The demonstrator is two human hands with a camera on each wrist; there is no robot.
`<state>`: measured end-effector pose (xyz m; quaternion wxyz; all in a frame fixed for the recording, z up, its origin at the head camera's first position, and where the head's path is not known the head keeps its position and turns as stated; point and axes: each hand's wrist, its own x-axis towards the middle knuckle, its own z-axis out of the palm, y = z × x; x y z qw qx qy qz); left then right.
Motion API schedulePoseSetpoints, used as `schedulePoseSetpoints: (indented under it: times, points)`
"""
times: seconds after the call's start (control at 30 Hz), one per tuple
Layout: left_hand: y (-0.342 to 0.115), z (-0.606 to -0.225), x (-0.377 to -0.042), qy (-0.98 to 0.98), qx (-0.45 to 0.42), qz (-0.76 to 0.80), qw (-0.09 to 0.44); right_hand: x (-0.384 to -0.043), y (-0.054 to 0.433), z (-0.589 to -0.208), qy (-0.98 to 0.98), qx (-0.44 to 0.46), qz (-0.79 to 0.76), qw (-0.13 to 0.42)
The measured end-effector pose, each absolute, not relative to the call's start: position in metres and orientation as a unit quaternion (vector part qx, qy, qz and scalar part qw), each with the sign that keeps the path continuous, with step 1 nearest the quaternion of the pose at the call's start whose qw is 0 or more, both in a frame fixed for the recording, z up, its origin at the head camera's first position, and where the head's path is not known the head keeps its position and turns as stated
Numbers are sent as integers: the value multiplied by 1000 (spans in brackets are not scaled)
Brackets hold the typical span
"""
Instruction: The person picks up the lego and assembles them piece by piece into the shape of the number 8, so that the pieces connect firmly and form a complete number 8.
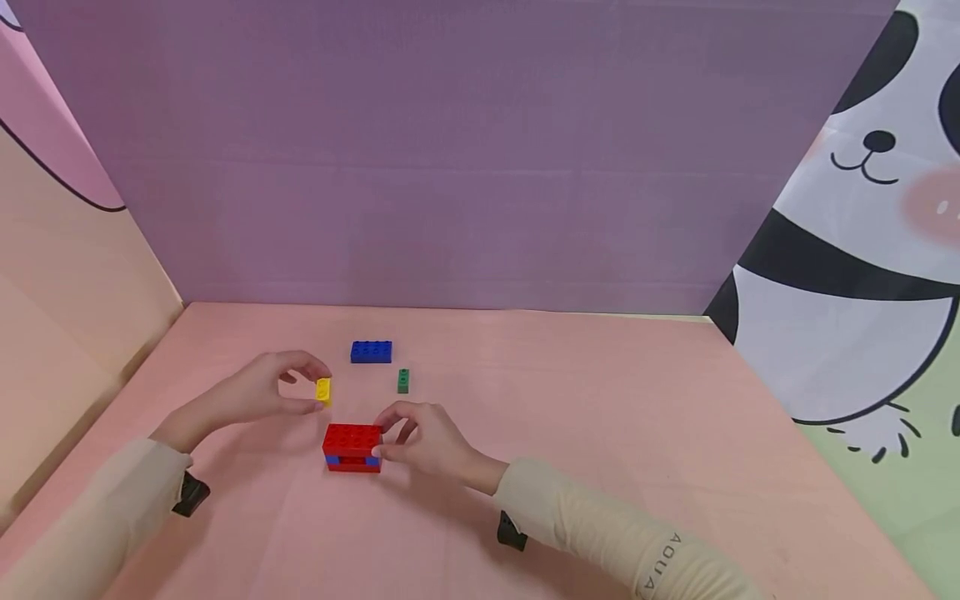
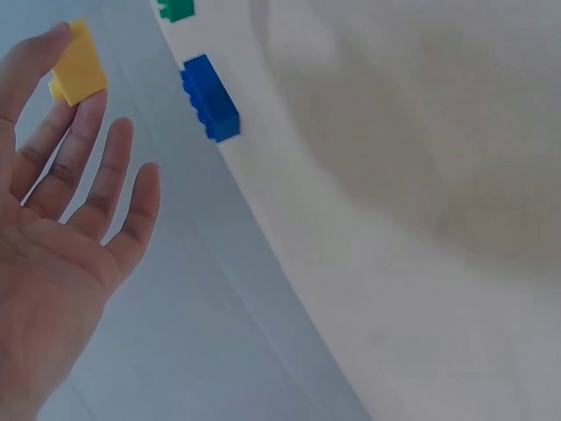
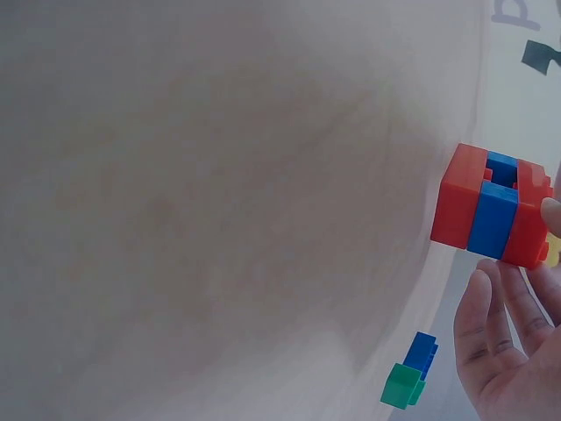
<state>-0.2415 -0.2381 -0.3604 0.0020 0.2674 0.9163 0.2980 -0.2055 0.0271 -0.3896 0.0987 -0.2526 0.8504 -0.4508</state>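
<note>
My left hand (image 1: 258,390) pinches a small yellow brick (image 1: 323,391) between thumb and fingertips, above the table's left part. In the left wrist view the other fingers are spread beside the yellow brick (image 2: 81,63). Below and to the right of it is a block stack (image 1: 352,447): red bricks at top and bottom, blue bricks between them, with a gap in the middle layer. My right hand (image 1: 431,437) holds this stack by its right end, thumb at the front corner and fingers behind. The right wrist view shows the stack (image 3: 495,219) from its underside and end.
Behind the hands lies a blue brick (image 1: 371,352) with studs up. A narrow green brick (image 1: 403,381) lies just in front of it, to the right. The pink table (image 1: 600,417) meets a purple backdrop (image 1: 465,167) at its far edge.
</note>
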Motion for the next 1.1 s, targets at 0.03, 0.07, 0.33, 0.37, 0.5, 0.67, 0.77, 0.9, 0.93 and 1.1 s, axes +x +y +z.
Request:
schedulePoseSetpoints:
  times: [0.03,0.07,0.33,0.37,0.5,0.67,0.77,0.9,0.93,1.1]
  points:
    - [-237,-359,-239,915,272,299,4,-205,27,-389,850,-252,-451,99]
    - [-236,-358,-236,913,276,301,6,-205,27,-389,850,-253,-451,99]
    - [-230,-352,-223,901,304,308,24,-205,28,-389,848,-258,-453,94]
    - [-229,-352,-221,900,307,309,27,-205,28,-389,848,-258,-453,94]
    - [-228,-354,-217,897,315,307,39,-205,27,-389,847,-255,-455,100]
    - [-229,-357,-215,896,319,307,46,-205,27,-390,847,-253,-455,103]
    - [-230,-358,-214,895,323,306,49,-205,27,-391,849,-252,-453,101]
    - [-230,-359,-214,893,326,304,53,-205,27,-391,851,-252,-450,97]
    - [-230,-359,-213,893,326,306,54,-205,27,-390,851,-251,-450,97]
    - [-230,-360,-213,888,332,313,59,-205,27,-389,850,-249,-453,100]
